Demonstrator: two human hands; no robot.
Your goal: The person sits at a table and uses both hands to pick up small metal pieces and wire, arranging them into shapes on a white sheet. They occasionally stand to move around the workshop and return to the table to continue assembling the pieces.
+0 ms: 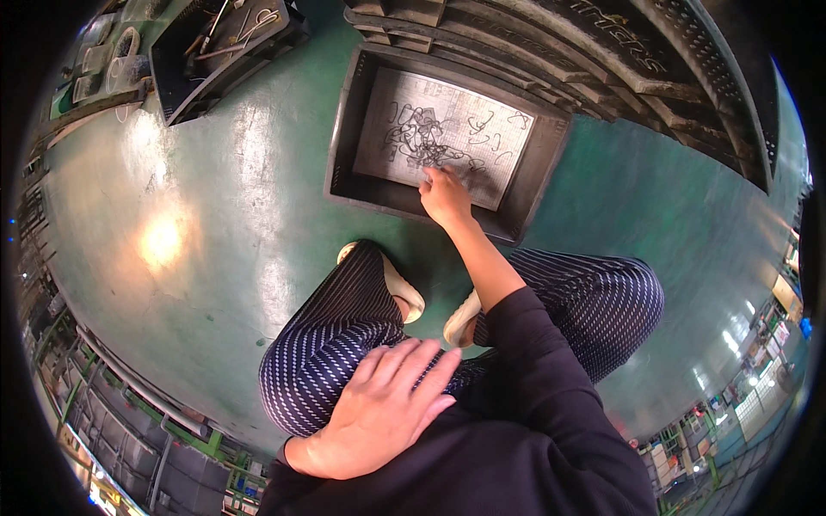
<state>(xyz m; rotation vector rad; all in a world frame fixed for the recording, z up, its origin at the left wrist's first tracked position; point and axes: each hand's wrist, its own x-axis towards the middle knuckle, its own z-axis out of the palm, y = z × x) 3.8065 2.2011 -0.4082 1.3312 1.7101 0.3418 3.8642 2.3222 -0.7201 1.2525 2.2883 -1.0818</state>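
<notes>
My right hand (446, 198) reaches over the near wall of a dark plastic crate (339, 138). Its fingers are drawn together at the edge of a pile of thin dark curved pieces, like small wire hooks or rings (419, 133). Whatever is between the fingertips is too small to make out. The pieces lie on a pale printed sheet (456, 93) on the crate's bottom, heaped at the middle left, with several lying singly toward the right. My left hand (383, 408) lies flat over my lap, fingers stretched out and slightly apart, holding nothing.
Dark stacked crates (594, 60) stand behind and to the right of the open crate. At the upper left, another dark bin (194, 90) holds scissors (258, 24) and long-handled tools. My bent knees and pale shoes (402, 288) are close to the crate on the green floor (258, 172).
</notes>
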